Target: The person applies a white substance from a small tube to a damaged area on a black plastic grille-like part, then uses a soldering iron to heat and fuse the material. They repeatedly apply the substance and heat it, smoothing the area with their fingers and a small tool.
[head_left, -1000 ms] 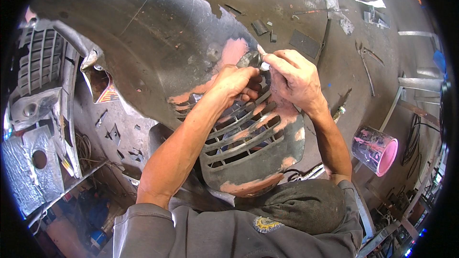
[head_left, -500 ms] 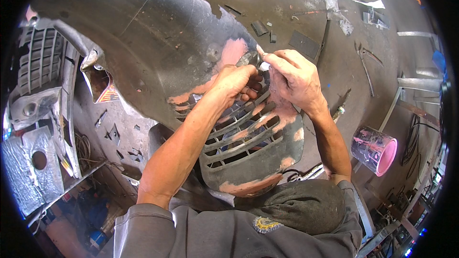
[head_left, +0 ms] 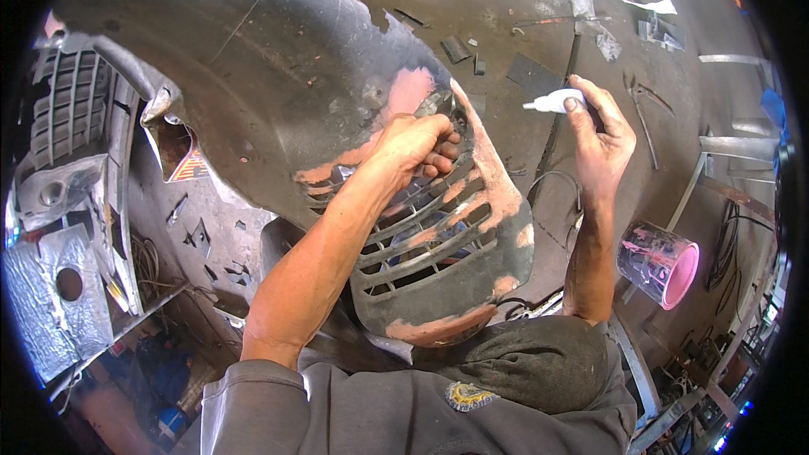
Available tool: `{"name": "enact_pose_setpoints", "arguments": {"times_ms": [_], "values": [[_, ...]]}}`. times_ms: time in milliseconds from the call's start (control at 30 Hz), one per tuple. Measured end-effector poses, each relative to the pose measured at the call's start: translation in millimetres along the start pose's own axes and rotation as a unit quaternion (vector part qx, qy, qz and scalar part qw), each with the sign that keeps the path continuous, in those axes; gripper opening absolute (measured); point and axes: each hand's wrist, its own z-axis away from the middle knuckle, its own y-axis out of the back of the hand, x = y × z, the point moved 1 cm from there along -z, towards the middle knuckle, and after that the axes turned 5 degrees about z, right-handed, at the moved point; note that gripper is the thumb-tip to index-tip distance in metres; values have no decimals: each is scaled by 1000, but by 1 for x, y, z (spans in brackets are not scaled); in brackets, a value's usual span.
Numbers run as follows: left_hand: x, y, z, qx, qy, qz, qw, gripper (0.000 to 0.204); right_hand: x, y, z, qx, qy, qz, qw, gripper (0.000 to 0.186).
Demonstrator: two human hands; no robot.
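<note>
We see a small white plastic tube with a tapered nozzle in the right hand, pinched between thumb and forefinger; the other fingers are loosely bent. The tube is well apart from, and to the right of, a large dark grey bumper panel with a slatted section and salmon-pink patches, and its nozzle points left toward that panel. We find the left hand at the upper end of the slats, its fingers curled inward and close together; we cannot tell whether the fingertips pinch anything, since the hand itself hides them. Just above this hand we note a smooth pink patch on the panel's surface. Beyond the panel's right edge we observe, on the floor, a flat black rectangular sheet and a long-handled metal tool; nearer the right forearm lies a paint-smeared cylindrical bucket with a pink interior, tipped on its side.
</note>
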Motion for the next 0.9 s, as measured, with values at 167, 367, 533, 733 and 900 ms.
{"name": "enact_pose_setpoints", "arguments": {"times_ms": [167,367,533,733,900], "values": [[0,-5,-4,-14,1,1,1000,24,82,16,54,-96,-240,-89,962,16],[3,-3,0,-1,3,-17,1000,24,109,31,186,-306,-401,3,863,17],[1,-6,-2,7,-5,-36,999,24,93,71,257,-359,-425,165,814,23],[0,-2,-2,1,-6,-26,1000,26,64,106,274,-143,-366,346,852,23],[0,-8,-2,-16,2,-31,999,26,104,140,285,-45,-226,436,870,49]]}}
